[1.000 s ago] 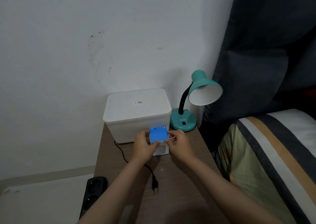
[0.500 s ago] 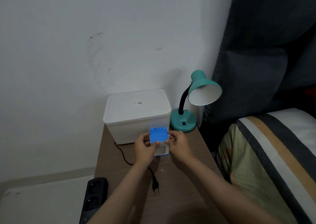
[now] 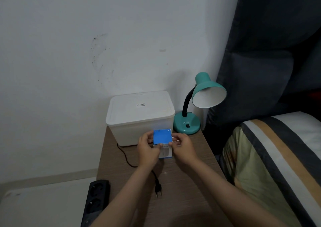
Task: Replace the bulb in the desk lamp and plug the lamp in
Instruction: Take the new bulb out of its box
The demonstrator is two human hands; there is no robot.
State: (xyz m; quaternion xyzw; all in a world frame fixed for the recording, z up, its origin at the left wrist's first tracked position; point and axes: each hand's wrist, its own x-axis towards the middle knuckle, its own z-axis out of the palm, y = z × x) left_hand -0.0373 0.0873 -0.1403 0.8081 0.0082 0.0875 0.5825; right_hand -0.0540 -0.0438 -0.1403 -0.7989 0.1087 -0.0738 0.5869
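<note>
A small bulb box (image 3: 162, 137) with a blue top face and white sides is held over the wooden bedside table (image 3: 182, 183). My left hand (image 3: 147, 150) grips its left side and my right hand (image 3: 182, 147) pinches its right side near the top flap. The teal desk lamp (image 3: 199, 103) stands at the table's back right, its shade tilted toward me; no bulb shows inside it. Its black cord (image 3: 125, 157) runs across the table to the loose plug (image 3: 158, 191) lying near the front.
A white lidded plastic container (image 3: 139, 115) sits at the table's back, just behind the box. A black power strip (image 3: 94, 202) lies on the floor left of the table. A bed with a striped cover (image 3: 278, 157) is close on the right.
Both hands and the box have stayed almost in place; the fingers have shifted slightly around the box's top.
</note>
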